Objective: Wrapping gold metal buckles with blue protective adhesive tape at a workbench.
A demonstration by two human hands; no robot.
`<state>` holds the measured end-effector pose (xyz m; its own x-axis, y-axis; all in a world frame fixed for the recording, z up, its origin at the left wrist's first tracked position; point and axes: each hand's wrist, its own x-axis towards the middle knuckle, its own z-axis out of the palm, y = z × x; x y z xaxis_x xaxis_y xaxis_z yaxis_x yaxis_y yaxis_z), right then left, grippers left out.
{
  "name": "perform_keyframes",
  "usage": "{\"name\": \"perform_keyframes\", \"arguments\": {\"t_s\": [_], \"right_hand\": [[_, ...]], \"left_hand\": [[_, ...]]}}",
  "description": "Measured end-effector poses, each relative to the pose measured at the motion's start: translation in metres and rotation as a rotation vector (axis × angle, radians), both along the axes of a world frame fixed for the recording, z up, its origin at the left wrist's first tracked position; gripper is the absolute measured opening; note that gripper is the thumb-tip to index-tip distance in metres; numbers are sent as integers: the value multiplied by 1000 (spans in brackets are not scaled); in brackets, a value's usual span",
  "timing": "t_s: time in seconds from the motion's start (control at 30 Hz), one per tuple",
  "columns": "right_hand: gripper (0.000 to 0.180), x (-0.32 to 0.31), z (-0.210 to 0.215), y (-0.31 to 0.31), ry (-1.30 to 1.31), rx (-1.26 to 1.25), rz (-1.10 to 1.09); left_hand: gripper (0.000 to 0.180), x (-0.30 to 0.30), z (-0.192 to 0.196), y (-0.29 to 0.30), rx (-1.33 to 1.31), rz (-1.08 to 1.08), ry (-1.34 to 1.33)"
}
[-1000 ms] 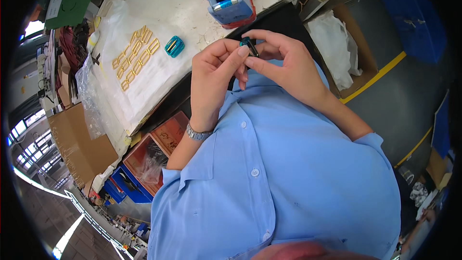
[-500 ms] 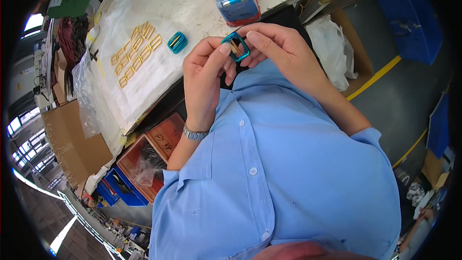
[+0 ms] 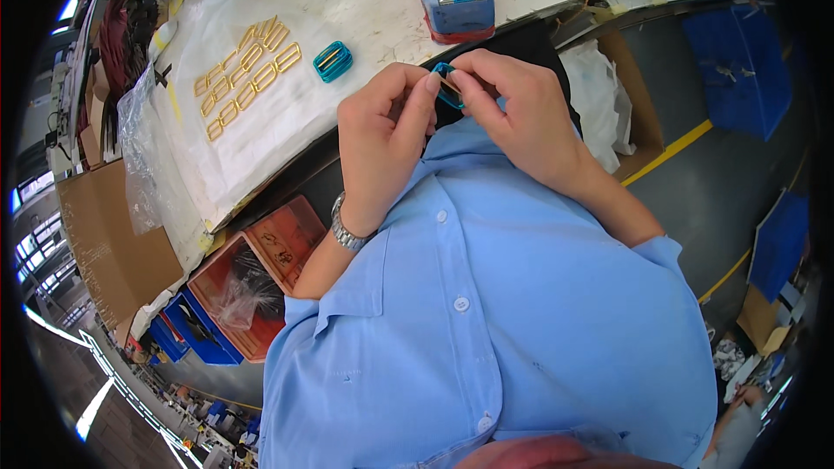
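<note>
In front of my chest, both hands grip a small teal buckle frame (image 3: 448, 98) with a gold-coloured bar across it. My left hand (image 3: 382, 126) pinches its left side between thumb and fingers. On the opposite side, the thumb and fingers of my right hand (image 3: 526, 113) press close to the bar; the fingers cover much of the frame. A small stack of teal buckles (image 3: 333, 62) with gold bars lies on the table left of my hands. Farther left, several gold buckles (image 3: 250, 78) are laid out in rows on a white sheet (image 3: 261, 135).
A blue tape dispenser (image 3: 459, 16) stands on the table beyond my hands. Below the table edge at left are red bins (image 3: 291, 239), one holding clear plastic, and a cardboard sheet (image 3: 122, 252). At right, a cardboard box (image 3: 643, 91) holds white plastic bags.
My hands have drawn closer together around the teal buckle, and its frame is now tilted and more covered by fingers. The view has shifted slightly.
</note>
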<state>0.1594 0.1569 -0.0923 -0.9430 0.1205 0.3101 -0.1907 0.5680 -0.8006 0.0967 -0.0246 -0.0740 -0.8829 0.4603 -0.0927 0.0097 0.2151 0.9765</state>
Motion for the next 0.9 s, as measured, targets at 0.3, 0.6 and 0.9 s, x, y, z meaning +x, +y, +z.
{"name": "perform_keyframes", "arguments": {"t_s": [0.3,0.6,0.9], "right_hand": [[24,-13,11,-16,-358,-601,104],[27,-36,17,-22,-562,-685,262],[26,-50,21,-34,-742,-698,390]], "left_hand": [[18,-8,-20,-23,159,15,-72],[31,-25,-21,-54,49,-29,684],[28,-26,-19,-78,-37,-58,855]]}}
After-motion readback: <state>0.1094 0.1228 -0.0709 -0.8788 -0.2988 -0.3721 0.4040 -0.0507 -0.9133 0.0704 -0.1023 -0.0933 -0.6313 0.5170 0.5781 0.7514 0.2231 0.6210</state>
